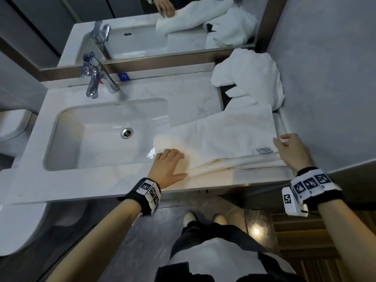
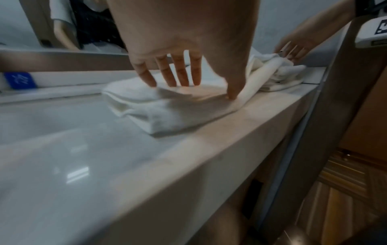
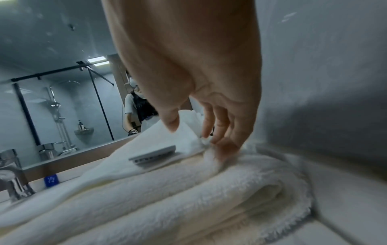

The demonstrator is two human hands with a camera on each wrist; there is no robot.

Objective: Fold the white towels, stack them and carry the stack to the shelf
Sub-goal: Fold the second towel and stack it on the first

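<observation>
Head view: folded towel (image 1: pixel 219 139) lies flat on the counter (image 1: pixel 101 186) between the two hands, its left end hanging over the sink (image 1: pixel 97 135) rim. Left hand (image 1: pixel 169 166) flat on the towel's left end, fingers straight and spread, pressing down. Right hand (image 1: pixel 291 149) at the towel's right edge, just beside the label (image 1: pixel 264 150). Crumpled towel (image 1: pixel 250 78) heaped beyond the right hand, against the wall. Faucet (image 1: pixel 95 78) well beyond the left hand.

Left wrist view: left hand (image 2: pixel 188 49) with fingertips (image 2: pixel 184 81) and thumb resting on the towel (image 2: pixel 167 107); nothing gripped. Right hand (image 2: pixel 293 46) blurred at the far end.

Right wrist view: right hand (image 3: pixel 199 99) pinching the towel (image 3: pixel 167 190) top layer's corner between thumb and fingers (image 3: pixel 220 129), corner raised off the layers below. Label (image 3: pixel 155 154) just left of the pinch.
</observation>
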